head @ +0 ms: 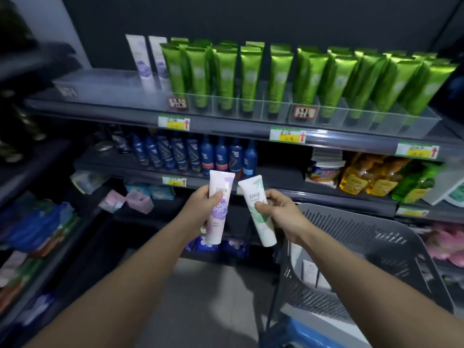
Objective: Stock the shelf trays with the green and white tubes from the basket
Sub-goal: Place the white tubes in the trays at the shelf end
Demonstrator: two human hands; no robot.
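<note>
My left hand (200,207) grips a white tube with purple print (218,209), held upright, cap end down. My right hand (278,213) grips a white tube with green print (258,212), tilted slightly left at the top. Both tubes hover in front of the middle shelf. On the top shelf, clear trays (276,106) hold rows of shiny green tubes (251,76). Two white and purple tubes (148,61) stand at their left in a mostly bare clear tray (100,86). The dark grey basket (364,247) sits at the lower right, with white tubes (310,272) inside.
Blue bottles (195,154) line the middle shelf, with yellow and green bottles (381,177) to the right. Price tags (287,134) run along the shelf edges. Packaged goods (32,222) fill a side rack at the left. Tiled floor (200,297) shows below my arms.
</note>
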